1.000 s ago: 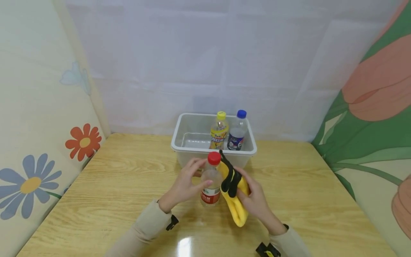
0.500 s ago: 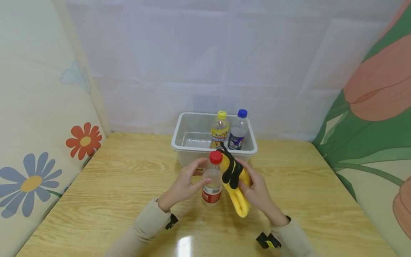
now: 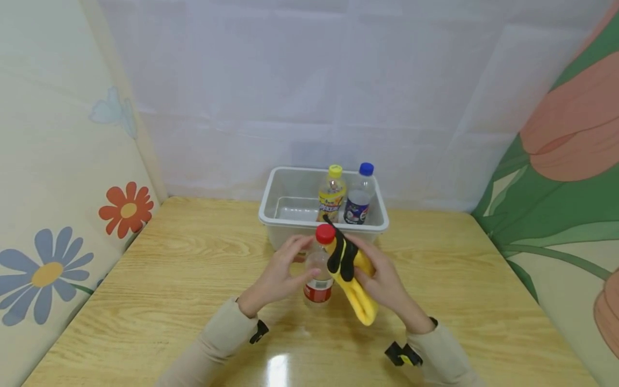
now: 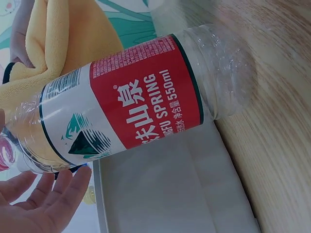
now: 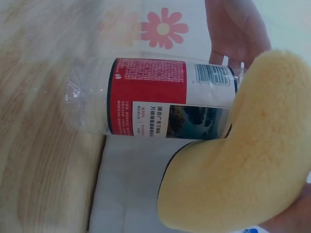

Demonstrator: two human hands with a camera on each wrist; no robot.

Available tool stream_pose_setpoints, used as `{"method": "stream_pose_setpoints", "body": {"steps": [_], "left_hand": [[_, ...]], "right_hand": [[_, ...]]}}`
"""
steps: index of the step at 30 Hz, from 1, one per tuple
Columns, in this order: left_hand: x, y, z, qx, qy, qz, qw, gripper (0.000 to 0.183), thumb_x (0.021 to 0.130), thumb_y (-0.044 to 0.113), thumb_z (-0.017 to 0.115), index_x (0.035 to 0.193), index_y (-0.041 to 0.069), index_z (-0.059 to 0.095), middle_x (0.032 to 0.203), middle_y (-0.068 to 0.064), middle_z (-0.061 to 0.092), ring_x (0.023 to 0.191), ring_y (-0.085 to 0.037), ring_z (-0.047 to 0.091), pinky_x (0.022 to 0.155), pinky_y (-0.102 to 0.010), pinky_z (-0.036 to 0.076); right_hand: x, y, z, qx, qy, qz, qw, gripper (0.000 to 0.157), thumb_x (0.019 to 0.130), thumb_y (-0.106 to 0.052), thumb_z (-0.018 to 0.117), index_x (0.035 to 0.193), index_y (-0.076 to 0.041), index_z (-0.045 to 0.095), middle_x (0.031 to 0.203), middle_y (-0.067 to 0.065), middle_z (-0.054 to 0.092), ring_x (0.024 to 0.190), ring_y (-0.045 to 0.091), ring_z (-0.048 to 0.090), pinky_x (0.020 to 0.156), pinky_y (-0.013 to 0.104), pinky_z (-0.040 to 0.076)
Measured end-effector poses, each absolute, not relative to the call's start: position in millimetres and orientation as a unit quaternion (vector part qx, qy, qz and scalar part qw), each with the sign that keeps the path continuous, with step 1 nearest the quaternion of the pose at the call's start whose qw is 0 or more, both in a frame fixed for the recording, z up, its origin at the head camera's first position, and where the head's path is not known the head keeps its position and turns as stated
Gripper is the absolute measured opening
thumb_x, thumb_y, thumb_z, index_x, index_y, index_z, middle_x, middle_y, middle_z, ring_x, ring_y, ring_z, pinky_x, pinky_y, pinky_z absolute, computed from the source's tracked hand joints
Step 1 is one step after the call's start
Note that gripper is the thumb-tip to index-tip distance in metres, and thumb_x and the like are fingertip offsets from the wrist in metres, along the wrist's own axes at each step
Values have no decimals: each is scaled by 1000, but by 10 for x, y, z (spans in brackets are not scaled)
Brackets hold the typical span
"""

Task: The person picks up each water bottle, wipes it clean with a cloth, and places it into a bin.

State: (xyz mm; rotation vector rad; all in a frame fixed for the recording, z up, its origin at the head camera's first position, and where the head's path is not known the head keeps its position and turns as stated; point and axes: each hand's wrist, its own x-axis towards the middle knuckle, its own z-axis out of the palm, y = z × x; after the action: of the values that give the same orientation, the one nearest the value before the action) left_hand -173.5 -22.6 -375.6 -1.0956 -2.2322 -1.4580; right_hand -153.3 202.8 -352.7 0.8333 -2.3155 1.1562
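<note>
A clear plastic water bottle (image 3: 317,293) with a red cap and a red-and-white label stands upright close in front of the box. My left hand (image 3: 280,274) holds it around the shoulder, thumb across the front and fingers at the far side. In the left wrist view those fingertips (image 4: 80,179) lie along the bottle's upper part. A folded yellow cloth (image 3: 360,303) with black edging is gripped by my right hand (image 3: 384,279), thumb on the near side. The cloth lies against the bottle's right side near the neck; in the right wrist view it hides the cap.
A light grey plastic box (image 3: 285,221) stands behind the hands on the wooden table (image 3: 193,285). Inside, at its right, are a yellow-capped bottle (image 3: 331,199) and a blue-capped bottle (image 3: 358,207). A white cloth backdrop (image 3: 242,97) hangs behind, with flower-printed panels at both sides.
The bottle's label has turned, showing a different side. My right hand has shifted the cloth up, then slightly left against the bottle. The left hand stays nearly in place.
</note>
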Motion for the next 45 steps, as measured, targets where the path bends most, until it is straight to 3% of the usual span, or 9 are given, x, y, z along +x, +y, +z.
{"method": "stream_pose_setpoints", "body": {"steps": [9, 24, 37, 45], "left_hand": [[-1730, -213, -3727, -368, -781, -485, 140, 67, 72, 13, 77, 128, -4, 44, 119, -15, 49, 103, -25, 52, 78, -26, 53], [-1740, -246, -3759, -396, -767, -486, 138, 67, 77, 5, 71, 133, -6, 36, 127, -22, 46, 109, -32, 50, 81, -29, 53], [-1726, -242, -3742, -390, -768, -494, 116, 65, 78, 4, 69, 134, -5, 36, 127, -21, 45, 111, -33, 48, 83, -31, 52], [-1735, -233, -3754, -392, -763, -501, 114, 65, 79, 5, 69, 134, -4, 36, 128, -22, 44, 112, -34, 48, 81, -33, 52]], "right_hand": [[-1509, 2006, -3462, 307, -851, 392, 170, 68, 64, 18, 62, 128, -3, 49, 124, 20, 52, 110, 37, 50, 92, 57, 40], [-1588, 1978, -3650, 318, -832, 422, 169, 71, 62, 23, 57, 128, 1, 47, 123, 22, 53, 111, 37, 51, 94, 55, 39], [-1575, 1974, -3893, 266, -841, 458, 108, 74, 61, 25, 54, 131, 4, 44, 126, 25, 49, 115, 38, 47, 99, 53, 34], [-1587, 1988, -4042, 268, -842, 455, 106, 74, 59, 26, 55, 129, 8, 43, 123, 28, 50, 112, 39, 47, 97, 54, 35]]}}
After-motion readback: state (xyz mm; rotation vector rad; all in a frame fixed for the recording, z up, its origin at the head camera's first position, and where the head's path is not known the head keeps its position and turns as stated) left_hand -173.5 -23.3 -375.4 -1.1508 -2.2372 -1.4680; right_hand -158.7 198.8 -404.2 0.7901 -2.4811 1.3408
